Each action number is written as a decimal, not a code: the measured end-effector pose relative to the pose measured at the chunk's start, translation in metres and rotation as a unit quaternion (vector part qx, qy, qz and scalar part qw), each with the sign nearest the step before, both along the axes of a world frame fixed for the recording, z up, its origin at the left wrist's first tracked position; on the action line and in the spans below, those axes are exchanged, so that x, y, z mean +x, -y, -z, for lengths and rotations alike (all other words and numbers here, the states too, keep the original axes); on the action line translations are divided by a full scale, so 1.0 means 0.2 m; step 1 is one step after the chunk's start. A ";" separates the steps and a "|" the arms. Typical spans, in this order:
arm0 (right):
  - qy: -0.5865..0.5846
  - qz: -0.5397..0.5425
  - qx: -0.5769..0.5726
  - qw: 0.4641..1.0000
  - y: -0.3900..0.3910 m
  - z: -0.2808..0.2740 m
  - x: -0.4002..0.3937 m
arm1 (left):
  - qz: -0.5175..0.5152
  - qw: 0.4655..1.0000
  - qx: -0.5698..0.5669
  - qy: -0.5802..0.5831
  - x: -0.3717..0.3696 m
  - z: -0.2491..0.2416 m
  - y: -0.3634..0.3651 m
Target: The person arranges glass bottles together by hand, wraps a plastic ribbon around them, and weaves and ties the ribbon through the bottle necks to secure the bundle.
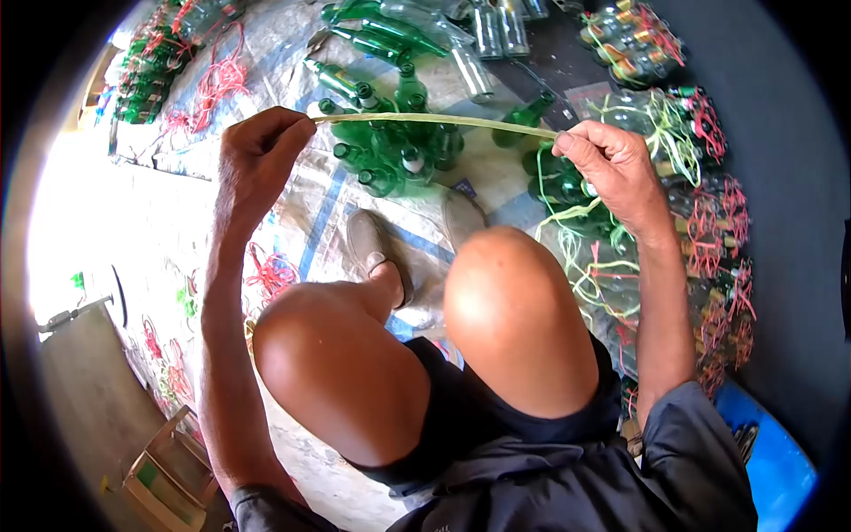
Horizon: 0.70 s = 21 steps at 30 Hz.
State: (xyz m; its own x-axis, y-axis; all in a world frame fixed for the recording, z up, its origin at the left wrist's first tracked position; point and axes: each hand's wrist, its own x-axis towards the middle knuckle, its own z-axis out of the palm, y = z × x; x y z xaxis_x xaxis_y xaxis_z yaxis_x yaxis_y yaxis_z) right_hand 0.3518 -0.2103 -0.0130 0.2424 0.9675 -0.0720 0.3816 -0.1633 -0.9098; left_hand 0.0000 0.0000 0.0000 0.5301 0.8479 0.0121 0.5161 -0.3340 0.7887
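Note:
A pale yellow-green plastic cord (434, 118) is stretched nearly level between my two hands. My left hand (266, 146) pinches its left end between thumb and bent fingers. At the right, my right hand (612, 160) pinches the cord too, and a loose length of it hangs below that hand. Beneath the cord, a cluster of green glass bottles (381, 142) stands upright on the floor in front of my feet. More green bottles (563, 182) are partly hidden behind the hanging cord near my right hand.
Bundles of bottles tied with pink cord (709, 222) line the right side. Green and clear bottles (479, 35) lie at the top. Pink cord (222, 75) is heaped at upper left. A blue container (771, 452) is at lower right, a wooden frame (164, 488) at lower left.

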 end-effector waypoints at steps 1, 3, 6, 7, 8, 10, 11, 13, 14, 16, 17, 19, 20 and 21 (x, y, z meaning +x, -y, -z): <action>0.001 0.008 -0.006 1.000 -0.01 0.01 0.00 | -0.001 1.000 -0.002 0.000 0.00 0.03 0.00; 0.002 0.010 0.008 1.000 -0.25 0.16 -0.06 | -0.015 1.000 0.010 -0.020 -0.05 0.11 -0.22; -0.010 0.026 0.050 0.998 -0.46 0.26 -0.08 | -0.046 0.998 0.037 -0.023 -0.03 0.24 -0.36; 0.010 0.036 0.057 0.998 -0.52 0.28 -0.10 | -0.055 0.998 0.030 -0.018 -0.04 0.28 -0.41; 0.030 0.036 0.072 0.996 -0.60 0.33 -0.10 | -0.065 0.998 0.026 -0.011 -0.04 0.33 -0.46; 0.044 0.036 0.096 0.994 -0.75 0.44 -0.08 | -0.073 0.997 0.023 -0.006 -0.05 0.45 -0.58; 0.039 0.036 0.106 0.993 -0.82 0.51 -0.07 | -0.078 0.997 0.008 -0.005 -0.06 0.52 -0.63; 0.041 0.031 0.112 0.992 -0.95 0.66 -0.04 | -0.085 0.996 -0.024 -0.004 -0.07 0.65 -0.72; 0.049 0.025 0.108 0.993 -1.02 0.73 -0.03 | -0.098 0.994 -0.049 0.005 -0.08 0.71 -0.76; 0.051 0.018 0.092 0.994 -1.12 0.85 -0.02 | -0.109 0.990 -0.088 0.011 -0.08 0.85 -0.81; 0.046 0.017 0.081 0.996 -1.17 0.91 -0.01 | -0.114 0.988 -0.106 0.015 -0.08 0.91 -0.85; 0.031 0.015 0.053 0.998 -1.24 1.01 -0.03 | -0.121 0.986 -0.114 0.003 -0.10 1.03 -0.90; 0.031 0.023 0.045 0.998 -1.28 1.05 -0.04 | -0.121 0.986 -0.115 0.001 -0.12 1.12 -0.93; 0.025 0.021 0.019 0.999 -1.31 1.10 -0.03 | -0.121 0.986 -0.115 0.001 -0.12 1.18 -0.95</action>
State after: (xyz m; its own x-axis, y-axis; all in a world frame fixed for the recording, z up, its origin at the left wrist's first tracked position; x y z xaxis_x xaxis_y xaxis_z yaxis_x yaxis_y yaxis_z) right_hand 0.3451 0.0518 -0.2329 0.2856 0.9581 -0.0226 0.4200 -0.1463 -0.8956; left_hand -0.0240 0.1900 -0.2362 0.3127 0.9297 -0.1946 0.5575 -0.0138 0.8301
